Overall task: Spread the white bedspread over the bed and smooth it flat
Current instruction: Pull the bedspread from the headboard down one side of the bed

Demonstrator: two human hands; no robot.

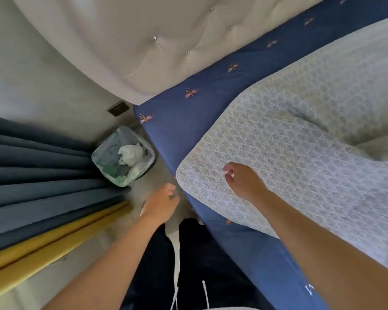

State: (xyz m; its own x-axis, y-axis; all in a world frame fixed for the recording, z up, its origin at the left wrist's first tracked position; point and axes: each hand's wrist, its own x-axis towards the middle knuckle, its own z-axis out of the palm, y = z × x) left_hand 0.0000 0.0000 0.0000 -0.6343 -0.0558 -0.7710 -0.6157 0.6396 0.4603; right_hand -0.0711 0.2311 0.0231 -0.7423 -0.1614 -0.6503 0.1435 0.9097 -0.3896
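Observation:
The white bedspread (300, 153), with a fine grey pattern, lies on the bed's blue bee-print sheet (179, 121). Its rounded corner sits near the bed's side edge and a deep fold dents it at the right. A strip of blue sheet shows along the headboard side and along the near edge. My right hand (241, 181) is over the bedspread's corner area, fingers loosely curled, with no cloth between them. My left hand (162, 203) hangs over the floor just off the bed's edge, fingers loosely curled, holding nothing.
A cream tufted headboard (143, 45) stands at the bed's head. A clear bin (123, 156) with crumpled waste sits on the floor by the bed corner. Blue and yellow curtains (43, 186) hang at the left. My dark-trousered legs (202, 253) stand in the narrow gap.

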